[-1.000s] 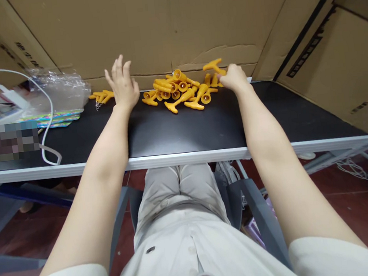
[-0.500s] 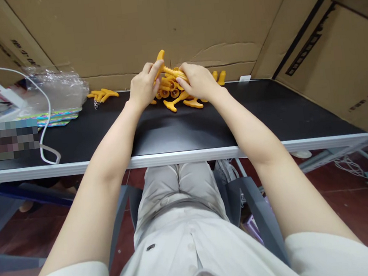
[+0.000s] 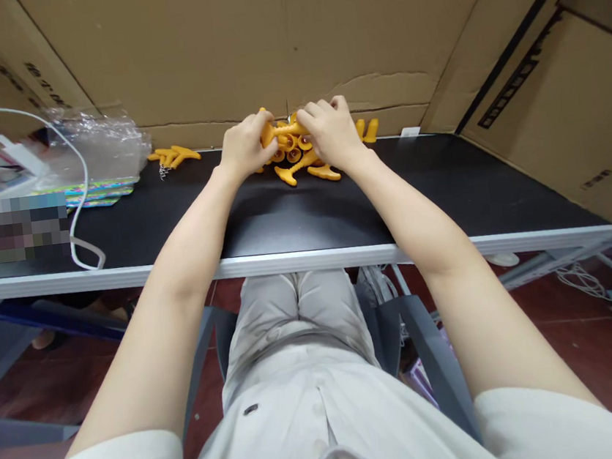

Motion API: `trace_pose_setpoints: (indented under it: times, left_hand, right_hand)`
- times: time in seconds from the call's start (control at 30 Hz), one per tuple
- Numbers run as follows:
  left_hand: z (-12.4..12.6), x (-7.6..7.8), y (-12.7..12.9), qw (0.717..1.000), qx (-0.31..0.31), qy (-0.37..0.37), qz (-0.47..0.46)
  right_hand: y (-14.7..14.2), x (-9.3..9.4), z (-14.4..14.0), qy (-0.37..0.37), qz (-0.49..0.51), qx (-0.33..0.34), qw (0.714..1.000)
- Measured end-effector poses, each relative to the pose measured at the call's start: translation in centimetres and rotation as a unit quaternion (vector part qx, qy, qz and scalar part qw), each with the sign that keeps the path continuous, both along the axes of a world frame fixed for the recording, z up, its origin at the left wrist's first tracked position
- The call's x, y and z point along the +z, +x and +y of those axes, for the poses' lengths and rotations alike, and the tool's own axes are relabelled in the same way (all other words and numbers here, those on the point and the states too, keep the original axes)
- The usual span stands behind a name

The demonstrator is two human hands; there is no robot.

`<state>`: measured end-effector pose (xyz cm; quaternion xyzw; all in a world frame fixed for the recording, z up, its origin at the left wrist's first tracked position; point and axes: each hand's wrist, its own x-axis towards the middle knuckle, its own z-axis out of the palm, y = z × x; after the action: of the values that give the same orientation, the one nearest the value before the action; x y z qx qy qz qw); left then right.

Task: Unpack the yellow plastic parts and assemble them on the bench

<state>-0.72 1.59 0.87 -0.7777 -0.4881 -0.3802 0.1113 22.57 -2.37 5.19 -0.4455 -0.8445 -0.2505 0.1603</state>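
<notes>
Pinching one yellow plastic piece between left hand and right hand, both grips closed on it, above the yellow pile at upper centre of the black desk.

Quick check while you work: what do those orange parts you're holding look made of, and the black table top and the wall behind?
The orange parts look like moulded plastic: uniform colour, soft sheen, rounded edges. Both the left hand and right hand grip one. The table top seems a matte black mat or laminate with a pale metal edge; which, I cannot tell. The wall is brown cardboard, creased and torn.
</notes>
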Motion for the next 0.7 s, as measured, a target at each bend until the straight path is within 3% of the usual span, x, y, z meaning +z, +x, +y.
trace_pose_setpoints:
  times: [0.17, 0.37, 0.7]
  left_hand:
    - [-0.7, 0.3, 0.3, 1.000, -0.010, -0.020, -0.014]
    - [-1.3, 0.6, 0.3, 0.999, 0.021, -0.043, -0.006]
    - [-1.3, 0.8, 0.8, 0.998, 0.019, -0.066, -0.002]
  right_hand:
    - [-0.4, 0.9, -1.4, 0.003, 0.009, -0.011, 1.000]
    - [0.4, -0.3, -0.1, -0.046, -0.006, 0.023, 0.999]
    - [0.6, -0.9, 1.3, 0.012, 0.009, 0.047, 0.999]
